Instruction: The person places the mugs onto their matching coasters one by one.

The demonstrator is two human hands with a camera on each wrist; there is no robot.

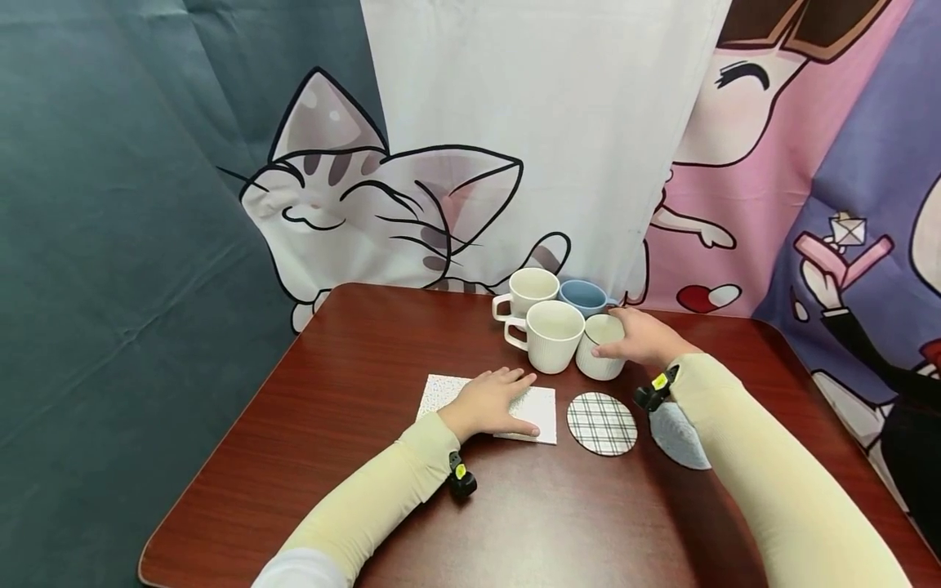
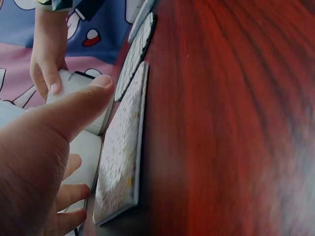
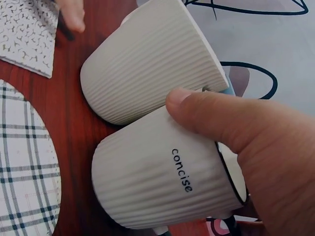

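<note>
My right hand [image 1: 641,336] grips a white ribbed mug [image 1: 599,359] by its upper part. In the right wrist view, the thumb lies along this mug [image 3: 142,172], which has a dark rim and the word "concise". Another white ribbed mug [image 1: 553,339] stands right beside it, handle to the left. With fingers spread, my left hand [image 1: 491,403] is over two white square coasters, a speckled one [image 1: 439,389] on the left and another [image 1: 546,415] on the right. The left wrist view shows the thumb held above a speckled coaster [image 2: 120,152].
Behind the front mugs stand a white mug [image 1: 531,287] and a blue mug [image 1: 584,297]. A round plaid coaster [image 1: 601,425] and a round blue-grey coaster [image 1: 676,437] lie on the brown table [image 1: 323,425]. A printed cloth [image 1: 588,106] hangs behind the table.
</note>
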